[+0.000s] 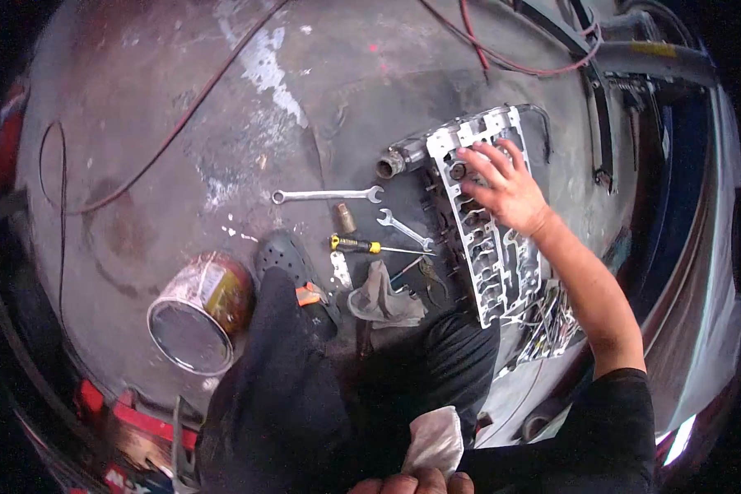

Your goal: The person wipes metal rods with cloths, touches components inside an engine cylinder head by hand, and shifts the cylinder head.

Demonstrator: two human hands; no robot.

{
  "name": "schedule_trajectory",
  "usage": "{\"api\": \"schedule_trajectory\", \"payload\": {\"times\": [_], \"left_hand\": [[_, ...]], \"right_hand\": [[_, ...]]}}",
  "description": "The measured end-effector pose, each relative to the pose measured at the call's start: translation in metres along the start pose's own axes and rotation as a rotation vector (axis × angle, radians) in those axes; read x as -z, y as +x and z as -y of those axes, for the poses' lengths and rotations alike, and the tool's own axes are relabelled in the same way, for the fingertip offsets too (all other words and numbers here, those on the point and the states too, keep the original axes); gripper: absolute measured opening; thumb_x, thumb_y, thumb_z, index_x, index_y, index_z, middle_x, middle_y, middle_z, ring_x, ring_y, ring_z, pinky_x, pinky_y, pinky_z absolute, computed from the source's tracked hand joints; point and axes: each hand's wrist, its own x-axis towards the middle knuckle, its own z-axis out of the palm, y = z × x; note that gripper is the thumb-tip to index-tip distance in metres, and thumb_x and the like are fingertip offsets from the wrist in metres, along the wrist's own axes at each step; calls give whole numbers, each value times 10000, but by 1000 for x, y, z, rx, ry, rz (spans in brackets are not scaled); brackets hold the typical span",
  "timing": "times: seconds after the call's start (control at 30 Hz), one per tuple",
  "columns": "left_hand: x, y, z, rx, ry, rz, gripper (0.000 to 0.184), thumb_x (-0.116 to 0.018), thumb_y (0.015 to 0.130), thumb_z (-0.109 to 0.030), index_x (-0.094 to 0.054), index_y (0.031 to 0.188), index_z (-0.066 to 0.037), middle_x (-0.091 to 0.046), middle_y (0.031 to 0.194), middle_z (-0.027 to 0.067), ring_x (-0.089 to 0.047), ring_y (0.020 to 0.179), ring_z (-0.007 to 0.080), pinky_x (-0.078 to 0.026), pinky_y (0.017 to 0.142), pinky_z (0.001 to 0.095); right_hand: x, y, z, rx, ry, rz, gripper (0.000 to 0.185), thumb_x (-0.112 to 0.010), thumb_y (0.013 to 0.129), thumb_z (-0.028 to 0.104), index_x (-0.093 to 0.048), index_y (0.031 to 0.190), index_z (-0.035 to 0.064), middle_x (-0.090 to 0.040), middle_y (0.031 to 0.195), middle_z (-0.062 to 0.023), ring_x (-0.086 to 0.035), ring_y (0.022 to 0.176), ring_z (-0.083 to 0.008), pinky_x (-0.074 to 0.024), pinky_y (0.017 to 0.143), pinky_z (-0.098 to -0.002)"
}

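Note:
My right hand [504, 188] reaches over the upper end of a metal engine cylinder head [482, 263], its fingers spread apart. Whether the fingertips touch the metal, I cannot tell. A dark pipe with a round open end [391, 163] sits along the head's upper left side. At the bottom edge, only the fingers of my left hand [416, 484] show, closed on a whitish cloth [435, 440]. Left of the head lie a combination wrench [328, 196], a smaller open-end wrench [405, 229], a yellow and black screwdriver [356, 244] and a socket [346, 218].
A grey rag [384, 298] and pliers [434, 284] lie by my knee. A stained can [202, 309] stands beside my shoe [281, 255]. Several tools [547, 325] are piled right of the head. A red hose [177, 148] crosses the floor.

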Motion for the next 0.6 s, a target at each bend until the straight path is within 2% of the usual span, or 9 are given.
{"api": "schedule_trajectory", "payload": {"times": [0.17,0.27,0.3,0.4,0.6], "left_hand": [[24,-8,19,-46,-26,32,1181,-546,605,-927,-439,1088,145,-415,1197,216,-326,1211,318,-118,1132,474],[34,-11,26,-61,-40,43,1174,-548,605,-924,-445,1087,142,-419,1197,215,-331,1208,317,-124,1131,473],[37,-13,28,-65,-44,43,1172,-549,605,-923,-446,1087,141,-421,1197,215,-333,1208,317,-126,1130,473],[44,-16,32,-68,-50,55,1166,-552,605,-919,-452,1085,138,-425,1196,214,-338,1205,317,-133,1128,472],[53,-20,37,-84,-52,54,1153,-557,605,-913,-463,1083,132,-433,1195,213,-348,1201,316,-146,1125,471]], "right_hand": [[8,19,-17,249,18,69,142,-683,703,216,-709,817,137,-442,1477,-56,-423,1342,-268,-320,1122,-510],[4,15,-19,286,-18,0,129,-681,703,214,-705,801,133,-443,1476,-56,-425,1339,-267,-323,1121,-506],[3,12,-17,291,-37,33,214,-695,678,180,-684,886,130,-478,1439,-75,-457,1312,-281,-340,1098,-512],[-8,5,-14,264,-85,-66,126,-670,712,216,-710,815,155,-443,1477,-49,-422,1339,-259,-327,1112,-504],[-7,4,-9,250,-71,-28,150,-671,705,220,-724,835,166,-442,1482,-32,-409,1348,-252,-327,1109,-507]]}}
